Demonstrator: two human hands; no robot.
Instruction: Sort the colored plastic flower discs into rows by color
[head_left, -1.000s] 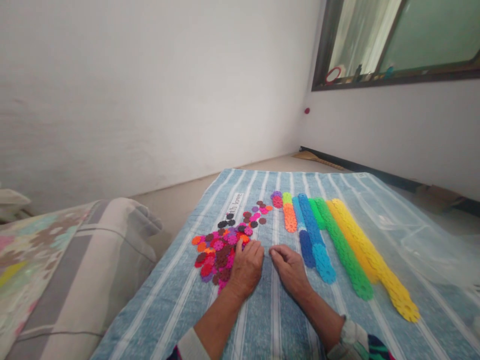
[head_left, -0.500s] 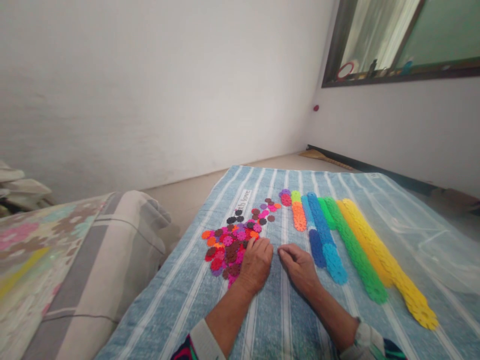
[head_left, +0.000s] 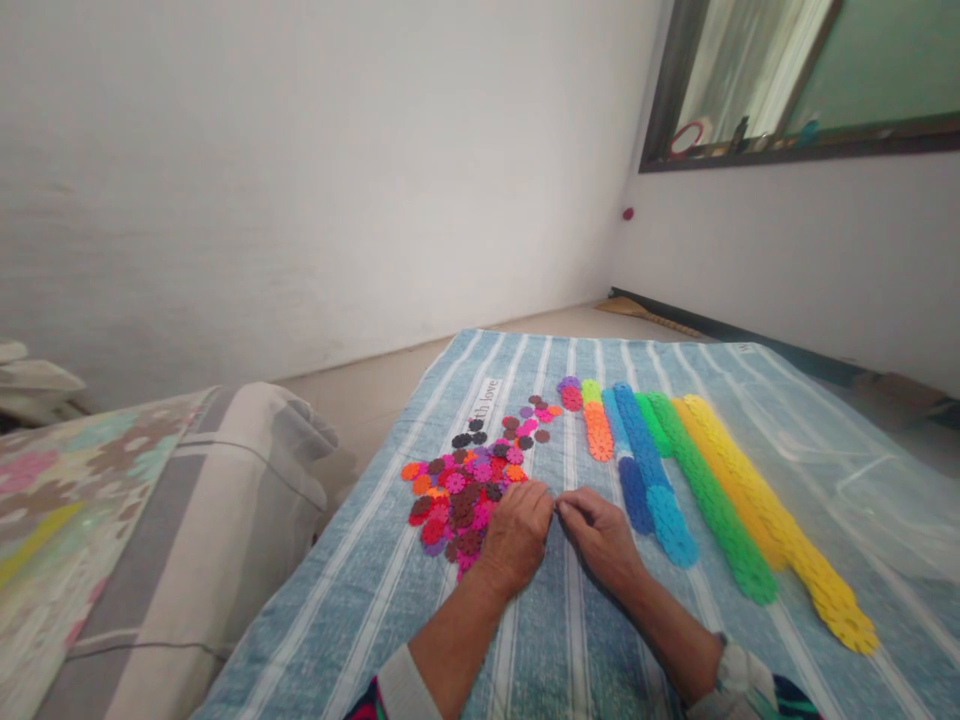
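Observation:
A loose heap of small flower-shaped plastic discs (head_left: 469, 480), pink, red, orange, purple and dark brown, lies on a blue striped cloth (head_left: 555, 640). My left hand (head_left: 516, 535) rests at the heap's right edge with its fingers curled. My right hand (head_left: 600, 535) lies just beside it, fingers curled too. The fingertips of both hands meet in a pinch. What they hold is too small to make out. To the right lie sorted rows of discs: orange (head_left: 598, 432), blue (head_left: 643, 465), green (head_left: 705, 495) and yellow (head_left: 772, 520).
A clear plastic bag (head_left: 847, 450) lies on the cloth's right side. A folded grey and patterned quilt (head_left: 172, 520) sits at the left. White walls stand behind, a dark-framed window (head_left: 795, 80) at the upper right, and bare floor (head_left: 375, 395) shows beyond the cloth.
My two hands have drawn together until their fingertips touch. The view shifted slightly to the left; the discs and rows lie as before.

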